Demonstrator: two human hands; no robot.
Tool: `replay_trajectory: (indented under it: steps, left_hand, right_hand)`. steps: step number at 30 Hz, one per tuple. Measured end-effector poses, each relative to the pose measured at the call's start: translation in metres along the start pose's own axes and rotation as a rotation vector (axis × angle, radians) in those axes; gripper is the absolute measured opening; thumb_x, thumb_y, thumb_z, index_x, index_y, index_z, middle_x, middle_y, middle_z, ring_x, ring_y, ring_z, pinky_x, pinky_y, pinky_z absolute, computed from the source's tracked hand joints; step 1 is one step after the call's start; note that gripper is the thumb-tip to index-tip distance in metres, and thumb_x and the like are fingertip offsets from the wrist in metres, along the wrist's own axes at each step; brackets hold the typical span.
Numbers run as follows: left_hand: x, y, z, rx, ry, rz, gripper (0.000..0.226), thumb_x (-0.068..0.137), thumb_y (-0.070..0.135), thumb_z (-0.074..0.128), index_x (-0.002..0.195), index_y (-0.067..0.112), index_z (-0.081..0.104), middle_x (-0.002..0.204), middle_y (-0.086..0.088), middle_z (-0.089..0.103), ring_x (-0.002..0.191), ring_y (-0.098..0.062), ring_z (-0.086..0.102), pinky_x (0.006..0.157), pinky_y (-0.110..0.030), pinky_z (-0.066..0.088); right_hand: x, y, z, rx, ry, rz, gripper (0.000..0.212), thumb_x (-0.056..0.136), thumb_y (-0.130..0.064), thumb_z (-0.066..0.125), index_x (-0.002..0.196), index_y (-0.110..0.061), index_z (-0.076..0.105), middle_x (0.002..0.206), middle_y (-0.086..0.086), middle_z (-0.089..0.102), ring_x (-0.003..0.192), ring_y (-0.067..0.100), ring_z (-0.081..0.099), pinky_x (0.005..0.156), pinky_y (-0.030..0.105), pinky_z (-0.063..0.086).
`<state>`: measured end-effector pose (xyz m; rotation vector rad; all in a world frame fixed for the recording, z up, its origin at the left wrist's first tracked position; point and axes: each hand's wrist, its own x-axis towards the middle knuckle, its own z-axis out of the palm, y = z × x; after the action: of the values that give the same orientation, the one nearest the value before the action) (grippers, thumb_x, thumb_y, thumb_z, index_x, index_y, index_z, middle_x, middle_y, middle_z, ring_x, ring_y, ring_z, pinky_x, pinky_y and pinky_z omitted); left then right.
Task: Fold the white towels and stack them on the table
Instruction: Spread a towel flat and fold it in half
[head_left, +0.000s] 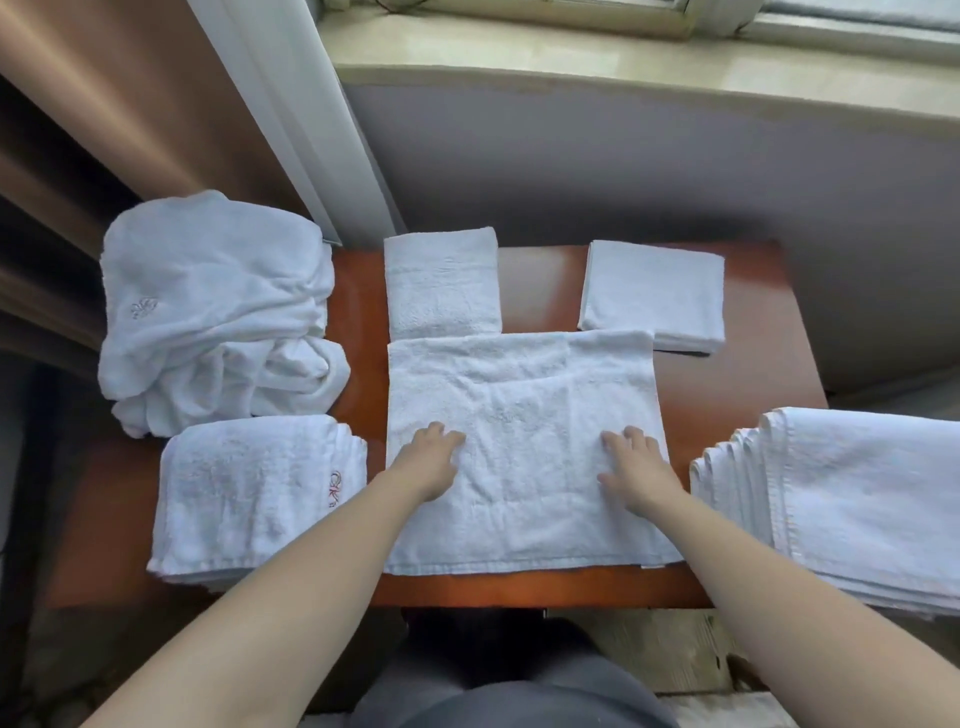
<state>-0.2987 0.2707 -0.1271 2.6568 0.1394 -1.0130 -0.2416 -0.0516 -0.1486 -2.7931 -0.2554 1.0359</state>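
Towel in white terry lies spread flat at the centre of the frame, on the reddish-brown worktop, its near edge running close along the worktop's front edge. Both hands press down on it with fingers straight and spread, neither grip closed on anything: the left hand rests palm-down on the towel's left part, the right hand on its right part, well apart from each other.

Just above the spread towel, a narrow folded towel touches its far edge at centre left, and a square folded towel sits at upper right of the worktop, its near corner overlapped by the spread one. At left, a folded stack with red embroidery lies just beside the left forearm, and a rumpled heap of white cloth sits above it at the worktop's left end. At the right edge of the frame, a fanned stack of folded towels overhangs the worktop. A window sill runs across the top of the frame.
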Motion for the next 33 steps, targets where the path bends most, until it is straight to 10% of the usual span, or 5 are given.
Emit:
replay_trajectory:
  steps: [10,15,28,33]
  left_hand:
    - [-0.019,-0.008,0.023,0.078,-0.062,-0.064,0.052,0.096,0.011,0.046,0.146,0.023,0.038,0.145,-0.009,0.031,0.131,-0.028,0.035,0.095,-0.041,0.049]
    - [-0.002,0.011,0.000,0.059,0.045,-0.016,0.046,0.100,0.023,0.049,0.146,0.021,0.044,0.142,-0.008,0.037,0.129,-0.027,0.042,0.096,-0.043,0.050]
    - [0.121,0.212,-0.048,0.034,0.196,0.384,0.048,0.097,0.012,0.055,0.145,0.014,0.048,0.148,-0.008,0.042,0.136,-0.028,0.041,0.106,-0.043,0.041]
    - [0.156,0.251,-0.049,0.162,0.178,0.368,0.043,0.097,0.025,0.056,0.137,0.011,0.052,0.137,-0.008,0.057,0.127,-0.030,0.052,0.102,-0.044,0.043]
  right_hand:
    - [-0.051,0.000,0.052,0.033,0.097,-0.022,0.054,0.098,-0.038,0.048,0.148,-0.030,0.029,0.158,0.007,0.022,0.141,0.029,0.027,0.101,0.042,0.046]
    - [-0.075,-0.001,0.063,0.283,0.361,0.317,0.048,0.104,-0.023,0.049,0.148,-0.008,0.036,0.150,0.015,0.039,0.135,0.031,0.038,0.103,0.039,0.042]
    - [-0.101,0.022,0.092,0.525,0.232,0.543,0.034,0.097,-0.039,0.061,0.116,-0.011,0.058,0.123,0.008,0.054,0.124,0.025,0.044,0.100,0.035,0.043]
    - [-0.108,0.028,0.089,0.742,0.166,0.486,0.019,0.092,-0.025,0.062,0.085,-0.020,0.045,0.081,-0.002,0.055,0.068,0.014,0.052,0.055,0.031,0.044]
